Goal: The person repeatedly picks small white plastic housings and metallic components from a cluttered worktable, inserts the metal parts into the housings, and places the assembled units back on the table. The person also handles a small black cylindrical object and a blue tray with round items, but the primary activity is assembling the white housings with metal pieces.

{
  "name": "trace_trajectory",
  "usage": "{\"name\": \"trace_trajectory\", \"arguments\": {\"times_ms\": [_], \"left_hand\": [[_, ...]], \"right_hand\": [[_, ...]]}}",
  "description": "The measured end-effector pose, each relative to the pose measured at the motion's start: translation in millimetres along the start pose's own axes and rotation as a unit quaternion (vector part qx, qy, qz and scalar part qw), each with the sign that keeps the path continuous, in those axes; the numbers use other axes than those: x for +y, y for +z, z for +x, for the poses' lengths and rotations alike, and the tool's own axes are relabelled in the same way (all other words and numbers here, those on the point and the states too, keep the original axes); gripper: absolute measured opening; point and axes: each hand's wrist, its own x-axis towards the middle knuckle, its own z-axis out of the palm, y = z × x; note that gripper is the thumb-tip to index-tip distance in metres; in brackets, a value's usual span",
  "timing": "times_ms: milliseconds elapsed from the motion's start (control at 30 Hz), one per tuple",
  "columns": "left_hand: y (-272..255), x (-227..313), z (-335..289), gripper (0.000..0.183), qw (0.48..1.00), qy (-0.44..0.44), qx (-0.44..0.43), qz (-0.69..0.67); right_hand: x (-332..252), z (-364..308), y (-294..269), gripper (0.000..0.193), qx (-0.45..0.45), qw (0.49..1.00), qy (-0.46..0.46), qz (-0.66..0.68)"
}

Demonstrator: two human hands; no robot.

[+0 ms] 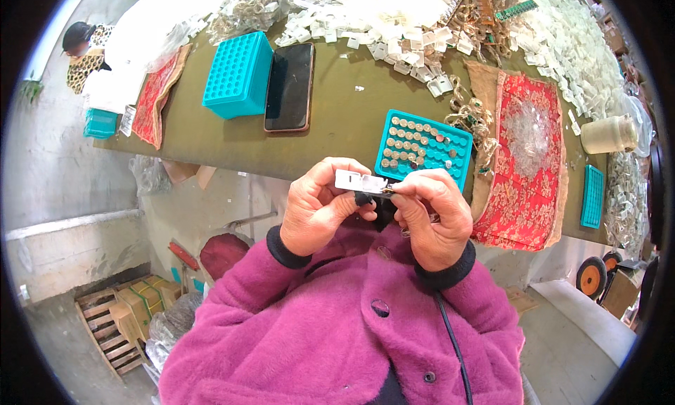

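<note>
My left hand (316,207) pinches a small white plastic case (360,181) between thumb and fingers, just off the table's near edge. A black band wraps one of its fingertips. My right hand (434,215) is closed at the right end of the case, its thumb and finger on a tiny part whose kind I cannot make out. Just beyond my hands is a teal tray (460,171) with rows of round silver button cells (404,143); several hollows on its right side hold none.
Beyond lie a black phone (290,87), a stack of teal trays (235,74) and a heap of white cases (415,50). Right of the tray are bundled wires (472,120) and a red floral cloth (520,208) bearing small clear pieces. A person (90,53) is at the far left.
</note>
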Motion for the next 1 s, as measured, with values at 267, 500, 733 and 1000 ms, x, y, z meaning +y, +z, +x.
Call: {"name": "trace_trajectory", "arguments": {"times_ms": [267, 500, 733, 1000], "left_hand": [[-5.9, 2.8, -12.3, 0.033, 1.000, 0.007, -0.009, -0.018], [-34.3, 1.4, -21.6, 0.030, 0.994, -0.040, 0.057, -0.082], [-64.6, -7.7, -47.4, 0.029, 0.989, -0.022, 0.089, -0.119], [-113.9, -22.7, -74.2, 0.028, 0.967, 0.006, 0.198, -0.163]], "right_hand": [[-3.1, 8.1, 19.9, 0.023, -0.051, 0.985, -0.123, -0.111], [-15.7, 54.5, 11.9, 0.025, -0.132, 0.951, -0.162, -0.227], [35.3, 159.9, 43.7, 0.024, -0.209, 0.785, -0.145, -0.565], [30.6, 118.2, 68.0, 0.046, -0.263, 0.747, -0.143, -0.594]]}}
